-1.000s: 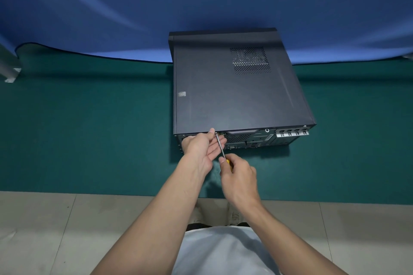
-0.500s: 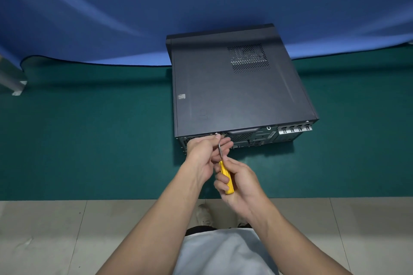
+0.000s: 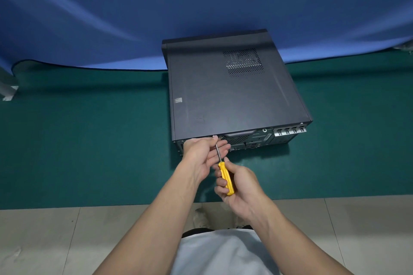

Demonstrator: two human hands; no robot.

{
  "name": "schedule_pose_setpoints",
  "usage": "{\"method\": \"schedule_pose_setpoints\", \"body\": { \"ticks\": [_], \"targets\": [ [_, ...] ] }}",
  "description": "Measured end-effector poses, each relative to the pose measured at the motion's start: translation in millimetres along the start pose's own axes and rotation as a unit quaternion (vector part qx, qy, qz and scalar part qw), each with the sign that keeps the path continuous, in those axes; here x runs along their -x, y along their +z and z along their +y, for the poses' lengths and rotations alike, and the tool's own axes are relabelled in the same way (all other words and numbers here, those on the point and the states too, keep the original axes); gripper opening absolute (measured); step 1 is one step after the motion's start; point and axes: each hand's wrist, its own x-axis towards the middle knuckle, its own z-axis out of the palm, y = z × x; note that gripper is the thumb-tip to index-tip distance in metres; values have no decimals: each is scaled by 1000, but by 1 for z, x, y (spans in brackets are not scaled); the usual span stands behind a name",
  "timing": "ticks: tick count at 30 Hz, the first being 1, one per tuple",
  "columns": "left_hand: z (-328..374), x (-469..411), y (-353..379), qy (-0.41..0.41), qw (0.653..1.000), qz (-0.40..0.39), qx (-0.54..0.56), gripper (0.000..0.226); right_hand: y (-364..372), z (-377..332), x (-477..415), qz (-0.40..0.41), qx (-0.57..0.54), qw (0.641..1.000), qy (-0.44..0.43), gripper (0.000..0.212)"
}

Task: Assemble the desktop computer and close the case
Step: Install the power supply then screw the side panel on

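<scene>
A black desktop computer case (image 3: 232, 96) lies on its side on a green mat (image 3: 89, 140), its side panel on top and its rear panel with ports facing me. My left hand (image 3: 201, 154) is at the left part of the rear panel's top edge. Its thumb and fingers pinch the tip end of a screwdriver's metal shaft. The screwdriver (image 3: 225, 176) has a yellow handle, which my right hand (image 3: 241, 185) grips just below and right of the left hand. The shaft's tip and whatever is under it are hidden by my fingers.
A blue cloth (image 3: 111, 18) hangs behind the case and drapes onto the mat's far edge. Pale floor tiles (image 3: 44, 241) run along the mat's near edge. A metal frame leg (image 3: 6, 87) stands at the far left.
My right hand has slid back down the screwdriver, so the yellow handle now shows. The left hand stays at the rear edge, holding the shaft's tip.
</scene>
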Motion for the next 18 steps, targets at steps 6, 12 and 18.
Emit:
{"method": "schedule_pose_setpoints", "body": {
  "ticks": [6,12,18],
  "targets": [
    [-7,-1,7,36,998,45,20,7,1,10,0,141,301,929,-163,25],
    [-5,1,-4,16,999,-7,33,8,4,7,-3,-2,-28,999,25,33],
    [-7,1,3,30,999,29,34,13,-4,17,-3,119,253,950,-142,27]
  ]
}}
